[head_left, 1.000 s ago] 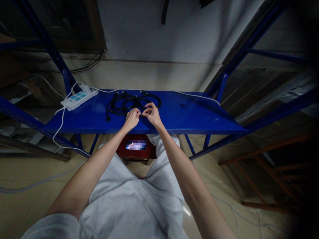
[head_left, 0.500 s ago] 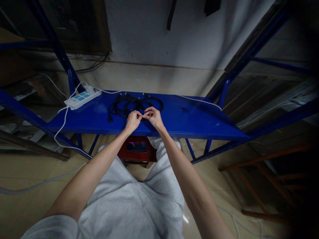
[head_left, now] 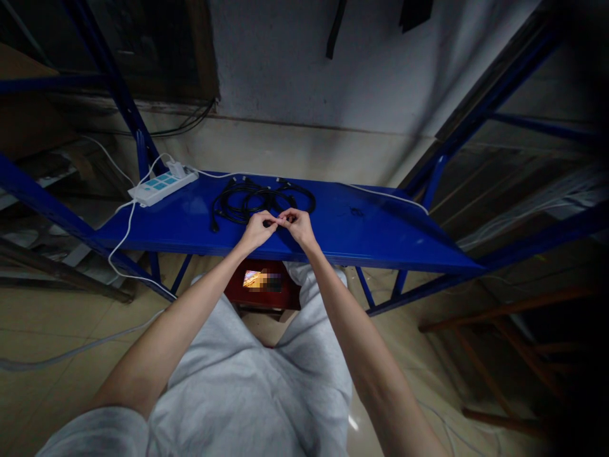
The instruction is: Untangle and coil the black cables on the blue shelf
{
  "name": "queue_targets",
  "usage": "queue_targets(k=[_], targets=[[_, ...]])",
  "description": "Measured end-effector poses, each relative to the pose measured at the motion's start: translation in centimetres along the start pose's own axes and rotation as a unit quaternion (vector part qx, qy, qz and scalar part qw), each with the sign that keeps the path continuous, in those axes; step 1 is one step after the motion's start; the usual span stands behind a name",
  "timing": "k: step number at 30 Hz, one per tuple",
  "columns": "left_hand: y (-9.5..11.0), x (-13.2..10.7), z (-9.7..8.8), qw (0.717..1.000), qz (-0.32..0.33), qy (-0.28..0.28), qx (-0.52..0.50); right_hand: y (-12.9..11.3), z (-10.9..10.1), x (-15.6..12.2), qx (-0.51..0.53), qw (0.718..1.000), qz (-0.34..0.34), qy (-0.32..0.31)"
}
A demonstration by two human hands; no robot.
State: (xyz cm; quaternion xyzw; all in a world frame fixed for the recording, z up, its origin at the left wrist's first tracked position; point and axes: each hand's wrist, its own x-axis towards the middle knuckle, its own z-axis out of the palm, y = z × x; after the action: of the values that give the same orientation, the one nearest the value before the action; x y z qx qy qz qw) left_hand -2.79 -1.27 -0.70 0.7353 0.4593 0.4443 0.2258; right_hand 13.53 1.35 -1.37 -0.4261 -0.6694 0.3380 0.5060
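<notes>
My left hand point(head_left: 260, 230) and my right hand point(head_left: 297, 226) meet above the front part of the blue shelf point(head_left: 380, 235), fingertips pinched together. Something small and dark shows by the fingers, too small to name. Just behind the hands lie coiled black cables point(head_left: 233, 204) with plugs at their ends, spread in overlapping loops. Farther right on the shelf rests a little bunch of thin dark strands point(head_left: 356, 212).
At the shelf's left end sits a white power strip point(head_left: 164, 185) with a plug in it. A white cord point(head_left: 387, 195) runs along the back edge. Below, a lit phone point(head_left: 261, 280) lies on a dark red stool point(head_left: 290, 295). Blue frame posts point(head_left: 435, 181) flank the shelf.
The fingers of both hands have shifted slightly and the fingertips are closer together. The phone's screen has turned from dark to bright. The whole view has moved a little.
</notes>
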Motion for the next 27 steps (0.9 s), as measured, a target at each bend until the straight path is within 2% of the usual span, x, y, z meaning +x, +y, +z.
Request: queue_targets(k=[5, 13, 20, 27], targets=[[-0.2, 0.0, 0.1, 1.000, -0.008, -0.019, -0.004, -0.1, 0.1, 0.0, -0.015, 1.000, -0.005, 0.014], [-0.9, 0.1, 0.3, 0.999, -0.048, 0.020, -0.008, -0.1, 0.2, -0.2, -0.056, 0.998, -0.004, -0.002], [-0.1, -0.1, 0.1, 0.994, -0.081, 0.067, -0.037, -0.1, 0.2, -0.3, -0.068, 0.998, -0.011, 0.012], [0.1, -0.1, 0.0, 0.993, -0.087, 0.060, -0.053, 0.1, 0.3, -0.5, -0.107, 0.994, -0.030, 0.016]])
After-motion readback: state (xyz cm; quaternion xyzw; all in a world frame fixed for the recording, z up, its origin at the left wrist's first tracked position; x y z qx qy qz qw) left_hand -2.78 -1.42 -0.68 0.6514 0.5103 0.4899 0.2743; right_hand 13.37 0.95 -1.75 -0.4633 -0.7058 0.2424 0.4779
